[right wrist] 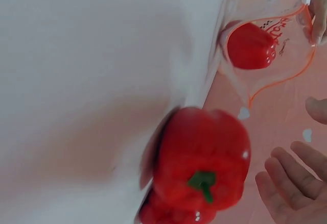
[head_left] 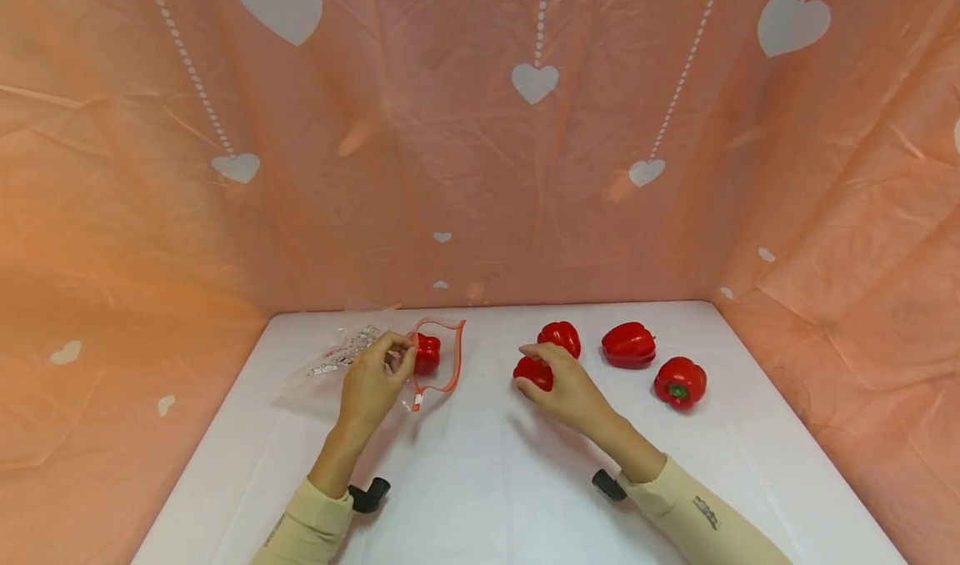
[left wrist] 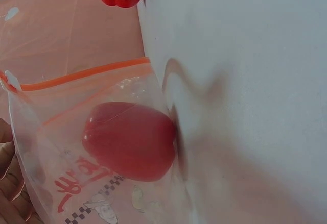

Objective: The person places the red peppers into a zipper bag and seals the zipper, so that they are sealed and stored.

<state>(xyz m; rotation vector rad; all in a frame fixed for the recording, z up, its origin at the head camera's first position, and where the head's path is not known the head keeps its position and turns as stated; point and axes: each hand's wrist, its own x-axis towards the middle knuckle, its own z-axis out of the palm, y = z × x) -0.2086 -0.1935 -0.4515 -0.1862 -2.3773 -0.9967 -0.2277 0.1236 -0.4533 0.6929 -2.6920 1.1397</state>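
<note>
1. The hands differ: the left hand [head_left: 372, 386] pinches the rim of the clear bag [head_left: 459, 358] at centre left of the head view, while the right hand [head_left: 570, 388], right of centre, has thumb and fingers spread, holding nothing.
2. That pinch seems meant to keep the orange-edged mouth gaping; the opening faces rightward in the head view, towards the loose peppers.
3. The bagged pepper [head_left: 428, 355] lies just inside the mouth, its weight probably steadying the film on the tabletop [head_left: 465, 473].
4. The nearest loose pepper [head_left: 533, 374] sits between the right thumb and fingers in the head view; the right wrist view shows a gap, so the spread looks shaped to its width.
5. Just behind is a rear pepper [head_left: 559, 338]; farther right lie a sideways pepper [head_left: 628, 346] and a stem-forward pepper [head_left: 680, 383].
6. The right hand covers part of the nearest pepper. The left wrist view crops the left hand at its left edge, and the bag's lettering [left wrist: 71, 187] is hard to read.
</note>
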